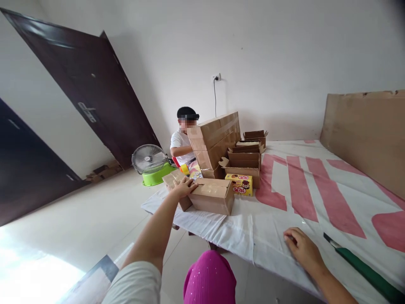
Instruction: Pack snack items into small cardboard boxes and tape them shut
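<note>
Left hand (185,186) is pressing spread fingers onto the near closed carton (212,195), right hand (302,249) lying flat, fingers together; open cartons (243,159) are waiting beyond.

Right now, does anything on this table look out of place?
The green-handled knife lies with its blade seemingly out, close to the right hand. The box the left hand touches sits near the table edge.

At the lower left of the frame we wear a pale grey short sleeve (136,280); our left grip (185,185) and right grip (302,249) are bare; bottom centre, sparkle-flecked magenta cloth (210,276).
</note>
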`<state>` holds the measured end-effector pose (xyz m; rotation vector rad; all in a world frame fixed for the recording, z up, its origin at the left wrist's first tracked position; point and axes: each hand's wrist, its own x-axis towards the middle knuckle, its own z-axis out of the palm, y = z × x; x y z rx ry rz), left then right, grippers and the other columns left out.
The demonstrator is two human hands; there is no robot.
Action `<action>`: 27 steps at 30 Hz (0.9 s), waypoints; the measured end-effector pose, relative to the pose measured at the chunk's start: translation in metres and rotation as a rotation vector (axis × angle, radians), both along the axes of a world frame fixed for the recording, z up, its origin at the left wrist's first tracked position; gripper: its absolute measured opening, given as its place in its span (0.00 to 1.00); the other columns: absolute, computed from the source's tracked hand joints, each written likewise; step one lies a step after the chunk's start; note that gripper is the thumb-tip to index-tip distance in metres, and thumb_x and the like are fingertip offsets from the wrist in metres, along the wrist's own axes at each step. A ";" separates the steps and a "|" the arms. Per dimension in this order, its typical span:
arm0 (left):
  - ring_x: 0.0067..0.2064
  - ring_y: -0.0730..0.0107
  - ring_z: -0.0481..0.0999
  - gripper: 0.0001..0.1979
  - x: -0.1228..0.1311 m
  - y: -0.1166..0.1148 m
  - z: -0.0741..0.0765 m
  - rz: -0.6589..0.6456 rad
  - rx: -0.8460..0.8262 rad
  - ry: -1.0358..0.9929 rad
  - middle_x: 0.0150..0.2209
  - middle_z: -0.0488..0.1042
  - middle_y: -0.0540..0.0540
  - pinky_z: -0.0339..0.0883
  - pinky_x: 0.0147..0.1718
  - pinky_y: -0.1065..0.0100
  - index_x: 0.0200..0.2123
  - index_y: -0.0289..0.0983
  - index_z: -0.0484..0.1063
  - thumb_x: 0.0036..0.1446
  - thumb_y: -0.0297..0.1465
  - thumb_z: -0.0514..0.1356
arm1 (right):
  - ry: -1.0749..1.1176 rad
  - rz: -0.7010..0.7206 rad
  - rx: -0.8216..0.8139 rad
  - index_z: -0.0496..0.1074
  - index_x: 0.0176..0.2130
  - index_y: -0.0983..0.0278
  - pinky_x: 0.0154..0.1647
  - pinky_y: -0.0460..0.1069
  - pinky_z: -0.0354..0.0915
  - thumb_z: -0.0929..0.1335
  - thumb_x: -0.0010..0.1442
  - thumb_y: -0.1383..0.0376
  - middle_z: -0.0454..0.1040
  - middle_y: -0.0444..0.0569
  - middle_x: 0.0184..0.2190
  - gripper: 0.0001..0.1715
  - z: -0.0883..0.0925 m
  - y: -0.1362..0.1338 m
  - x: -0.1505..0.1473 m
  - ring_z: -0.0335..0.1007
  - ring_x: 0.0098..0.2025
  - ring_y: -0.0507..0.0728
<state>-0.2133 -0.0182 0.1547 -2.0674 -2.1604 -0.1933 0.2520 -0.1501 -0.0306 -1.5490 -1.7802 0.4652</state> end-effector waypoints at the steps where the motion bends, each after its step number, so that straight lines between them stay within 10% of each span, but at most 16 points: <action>1: 0.64 0.40 0.52 0.23 0.003 -0.001 -0.004 0.001 -0.023 -0.002 0.60 0.65 0.39 0.45 0.56 0.35 0.52 0.44 0.70 0.58 0.48 0.52 | -0.003 -0.003 0.003 0.71 0.33 0.59 0.38 0.52 0.66 0.60 0.59 0.55 0.74 0.49 0.38 0.16 0.001 -0.001 0.000 0.71 0.35 0.57; 8: 0.66 0.25 0.33 0.28 0.029 -0.027 -0.023 -0.073 -0.044 -0.056 0.66 0.56 0.46 0.32 0.53 0.24 0.54 0.49 0.69 0.57 0.54 0.48 | 0.077 -0.064 -0.037 0.71 0.46 0.60 0.41 0.53 0.67 0.66 0.53 0.51 0.74 0.50 0.45 0.24 0.006 -0.002 -0.011 0.72 0.38 0.58; 17: 0.54 0.62 0.69 0.18 0.051 -0.082 -0.029 -0.519 0.288 -0.225 0.54 0.68 0.43 0.64 0.56 0.62 0.48 0.41 0.71 0.61 0.41 0.51 | 0.317 0.116 0.072 0.51 0.63 0.59 0.52 0.59 0.65 0.72 0.48 0.50 0.59 0.58 0.60 0.50 0.046 0.023 -0.068 0.64 0.55 0.64; 22: 0.64 0.49 0.54 0.22 0.008 -0.063 -0.018 -0.026 0.707 -0.431 0.61 0.58 0.39 0.51 0.62 0.45 0.54 0.41 0.65 0.59 0.43 0.53 | 0.428 0.117 0.039 0.45 0.66 0.57 0.52 0.60 0.65 0.73 0.46 0.54 0.59 0.57 0.61 0.57 0.038 0.027 -0.067 0.66 0.54 0.64; 27: 0.67 0.53 0.50 0.31 0.007 -0.049 -0.041 -0.100 0.491 -0.626 0.65 0.51 0.37 0.53 0.62 0.50 0.62 0.39 0.52 0.59 0.44 0.53 | 0.455 0.077 -0.046 0.43 0.67 0.56 0.50 0.57 0.67 0.71 0.48 0.51 0.56 0.57 0.64 0.56 0.019 0.026 -0.063 0.67 0.53 0.62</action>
